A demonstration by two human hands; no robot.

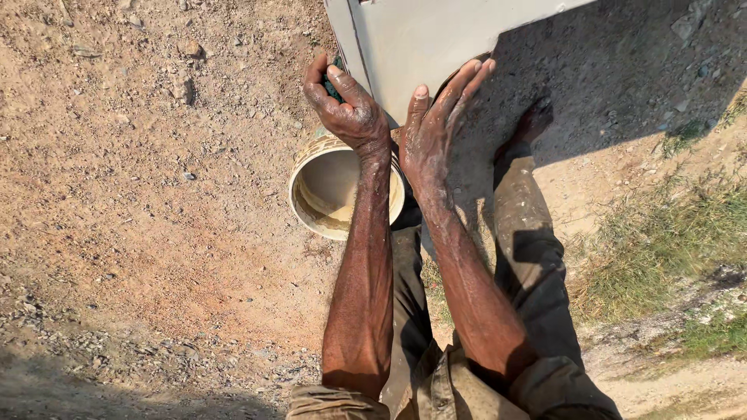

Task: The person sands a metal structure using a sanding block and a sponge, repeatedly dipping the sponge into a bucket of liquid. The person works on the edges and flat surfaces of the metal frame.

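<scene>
My left hand (348,105) is wet and curled around a dark green scrub pad (333,84), pressed at the lower left edge of a grey metal panel (424,39) that fills the top middle. My right hand (437,124) lies flat with fingers spread against the panel's lower edge. Both forearms are wet. Below the hands a cream plastic bucket (319,187) stands on the ground with muddy water inside, partly hidden by my left forearm.
Dry reddish dirt with small stones covers the left side. Grass (661,241) grows on the right. My legs in dark trousers (529,257) and a bare foot (533,120) stand in the panel's shadow.
</scene>
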